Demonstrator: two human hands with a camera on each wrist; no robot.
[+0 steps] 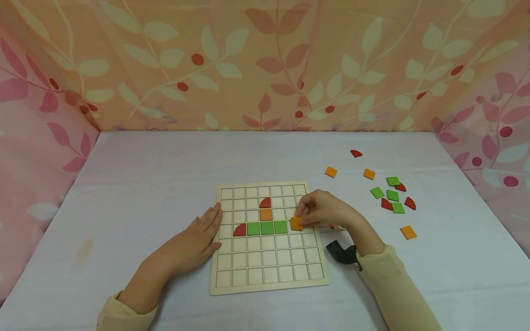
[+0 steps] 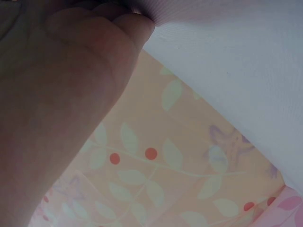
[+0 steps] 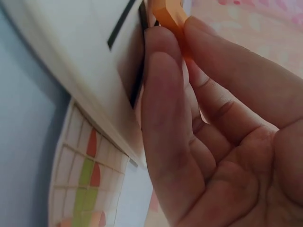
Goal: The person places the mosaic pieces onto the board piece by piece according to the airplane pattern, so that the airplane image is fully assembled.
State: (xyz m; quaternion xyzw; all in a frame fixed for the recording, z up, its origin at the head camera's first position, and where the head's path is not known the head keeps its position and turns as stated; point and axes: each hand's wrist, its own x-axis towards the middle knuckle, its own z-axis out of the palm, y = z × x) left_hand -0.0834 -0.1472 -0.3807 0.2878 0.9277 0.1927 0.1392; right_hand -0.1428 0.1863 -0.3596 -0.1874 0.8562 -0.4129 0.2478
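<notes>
A square wooden grid board lies on the table. My left hand rests flat with its fingers along the board's left edge. Between thumb and fingers, my right hand pinches an orange square tile, held at the board's right side, level with the green row; the same orange tile shows at the fingertips in the right wrist view. On the board sit three green squares in a row, a red quarter-circle at their left, an orange square above the middle green one, and another red quarter-circle on top.
Right of the board lie loose green squares, red quarter-circles and orange squares. A printed pattern card lies partly under the board's right edge. A black strap-like piece is at my right wrist. Patterned curtains enclose the table.
</notes>
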